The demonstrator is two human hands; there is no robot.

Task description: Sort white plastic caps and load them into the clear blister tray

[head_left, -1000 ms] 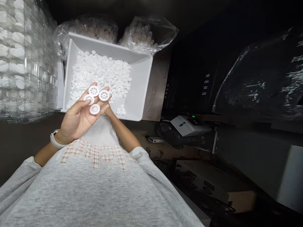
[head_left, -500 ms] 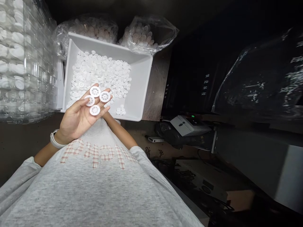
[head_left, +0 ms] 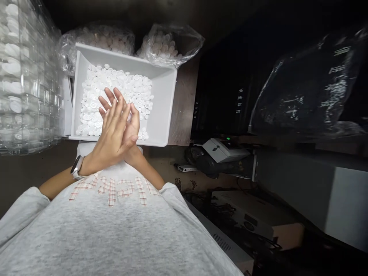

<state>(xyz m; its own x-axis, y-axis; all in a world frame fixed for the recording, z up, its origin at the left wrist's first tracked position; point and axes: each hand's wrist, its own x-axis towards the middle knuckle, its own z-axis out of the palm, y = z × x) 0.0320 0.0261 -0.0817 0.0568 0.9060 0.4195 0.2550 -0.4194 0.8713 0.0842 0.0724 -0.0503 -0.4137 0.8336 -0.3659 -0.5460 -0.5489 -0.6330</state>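
My left hand, with a watch on its wrist, lies palm down across my right hand. Its fingers are stretched out flat. Turned palm up underneath, my right hand has its fingers reaching out past the left ones and its thumb side showing at the right. A small pale edge of a white plastic wheel shows between the two hands; the rest of what lies between the palms is hidden. Both hands are above the near part of a white tray, which holds a heap of small white plastic wheels.
Clear bags of pale round parts stand behind the tray. Stacked clear plastic boxes with white parts rise at the left. A brown tabletop shows right of the tray. A grey device with a green light sits farther right.
My left hand was palm up with several spoked white wheels on it; it has turned over onto my right hand. My right hand, mostly hidden before, now shows beneath it.
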